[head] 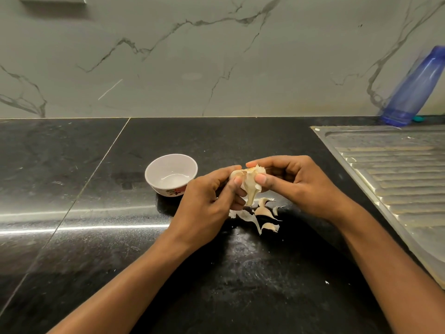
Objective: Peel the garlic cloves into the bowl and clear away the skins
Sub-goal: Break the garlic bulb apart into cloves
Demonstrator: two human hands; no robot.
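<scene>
Two bare forearms lay nearest, meeting above the dark bench [96, 165] just right of the bowl [146, 173] and slightly nearer than it. There the left hand [207, 196] and the right hand [296, 182] both gripped one garlic bulb [250, 182]. The thumbs pressed on its near face, the fingers curled behind it, and its stalk end pointed down.

The step looked like breaking the bulb open. It would go best if the thumbs pried the cloves apart at the root end rather than squeezed them. Holding the bulb over the loose skins [262, 210], which lay on the bench right of the bowl and nearer, would let fresh scraps fall on the same heap.

The bowl, white with a red pattern on its wall, held no cloves that could be seen, so the task seemed barely started. Nothing stood between the bulb and the bowl except the left hand itself, whose knuckles were close beside the bowl's right wall. A careless turn could nudge it or flick skin inside.

Small white flecks dotted the bench nearer than the bowl. Well to the right of the bowl ran a ribbed steel drainboard [397, 169]. Right of the bowl and behind it, a blue bottle [414, 90] stood before the marbled wall [192, 56].
</scene>
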